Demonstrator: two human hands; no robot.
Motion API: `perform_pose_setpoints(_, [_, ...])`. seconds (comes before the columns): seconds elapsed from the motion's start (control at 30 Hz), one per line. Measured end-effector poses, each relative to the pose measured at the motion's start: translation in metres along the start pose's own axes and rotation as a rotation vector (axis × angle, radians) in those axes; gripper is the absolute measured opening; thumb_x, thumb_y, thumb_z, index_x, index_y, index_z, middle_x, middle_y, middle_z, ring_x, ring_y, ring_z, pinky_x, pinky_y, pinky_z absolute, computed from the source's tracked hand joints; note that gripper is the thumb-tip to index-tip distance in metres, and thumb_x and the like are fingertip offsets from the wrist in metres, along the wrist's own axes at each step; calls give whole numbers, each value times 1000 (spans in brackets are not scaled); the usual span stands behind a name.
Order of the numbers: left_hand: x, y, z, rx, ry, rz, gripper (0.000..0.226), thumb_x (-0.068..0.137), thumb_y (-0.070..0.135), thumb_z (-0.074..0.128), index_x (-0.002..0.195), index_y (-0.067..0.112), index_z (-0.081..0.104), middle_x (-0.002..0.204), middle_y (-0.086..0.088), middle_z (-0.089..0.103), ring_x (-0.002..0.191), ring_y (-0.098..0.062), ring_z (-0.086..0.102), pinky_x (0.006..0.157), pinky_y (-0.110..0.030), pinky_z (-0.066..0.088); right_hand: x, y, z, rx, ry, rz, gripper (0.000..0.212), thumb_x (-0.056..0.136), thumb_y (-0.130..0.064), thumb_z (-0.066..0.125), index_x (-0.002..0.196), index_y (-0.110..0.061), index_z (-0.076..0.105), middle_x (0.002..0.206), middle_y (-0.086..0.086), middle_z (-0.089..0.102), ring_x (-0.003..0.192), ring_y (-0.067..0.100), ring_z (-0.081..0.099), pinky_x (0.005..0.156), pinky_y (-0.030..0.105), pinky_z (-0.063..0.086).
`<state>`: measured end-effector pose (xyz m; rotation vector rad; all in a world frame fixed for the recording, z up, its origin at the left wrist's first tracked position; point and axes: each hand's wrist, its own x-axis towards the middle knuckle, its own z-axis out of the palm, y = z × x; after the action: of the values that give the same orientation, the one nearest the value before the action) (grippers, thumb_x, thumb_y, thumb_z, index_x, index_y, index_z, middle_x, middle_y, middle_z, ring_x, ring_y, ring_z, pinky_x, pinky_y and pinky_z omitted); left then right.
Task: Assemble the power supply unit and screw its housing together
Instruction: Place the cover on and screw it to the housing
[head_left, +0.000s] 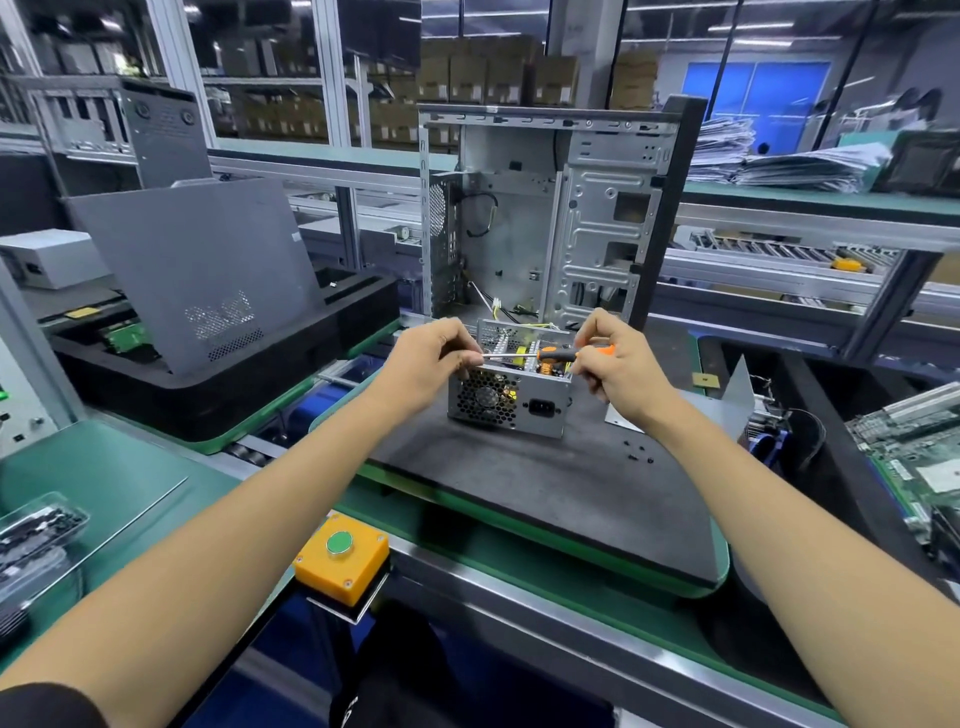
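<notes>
PSU (506, 400), open-topped, sits mid-tabletop (519, 483) before the case (545, 218). Right hand (613, 364) grips the screwdriver (550, 355) handle; left hand (436, 353) pinches its tip. The PSU looks rigid, fairly heavy, sharp-edged: best held by its side walls.

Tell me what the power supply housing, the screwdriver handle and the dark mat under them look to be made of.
Power supply housing: bare sheet metal, likely steel; grey sheen, punched honeycomb vents.
Screwdriver handle: apparently moulded plastic or rubber, orange and black, held in the right hand.
Dark mat: matte charcoal, scuffed, probably foam or rubber.
</notes>
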<state>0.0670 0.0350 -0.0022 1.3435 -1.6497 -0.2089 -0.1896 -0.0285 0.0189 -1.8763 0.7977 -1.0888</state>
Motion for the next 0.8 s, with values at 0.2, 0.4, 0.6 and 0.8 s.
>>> perform_pose_setpoints(0.2, [9, -6, -18, -225, 80, -57, 18, 95, 2, 70, 90, 19, 70, 77, 1, 76, 76, -12, 73, 71, -18, 53, -19, 0, 31, 169, -96, 34, 15, 92, 2, 41, 95, -13, 43, 58, 7, 49, 42, 20, 39, 39, 26, 31])
perform_pose_setpoints(0.4, [8, 0, -14, -760, 270, -345, 20, 97, 18, 72, 112, 19, 58, 91, 3, 79, 82, -8, 73, 69, -20, 53, -25, 9, 69, 116, -227, 110, 15, 99, -3, 41, 95, -15, 33, 56, 4, 43, 43, 15, 32, 38, 23, 26])
perform_pose_setpoints(0.6, [-1, 5, -2, -1061, 245, -544, 12, 101, 23, 66, 105, 12, 63, 87, 2, 75, 83, -12, 77, 68, -23, 62, -38, 11, 112, 237, -284, 215, 20, 98, 3, 41, 92, -15, 32, 51, -5, 34, 44, 13, 23, 42, 22, 19])
perform_pose_setpoints(0.8, [-6, 8, -1, -1062, 278, -572, 14, 102, 24, 64, 101, 12, 60, 81, 3, 77, 83, -12, 77, 64, -24, 61, -48, 2, 136, 293, -281, 250, 19, 102, 2, 38, 96, -15, 32, 60, 6, 30, 46, 16, 25, 43, 28, 17])
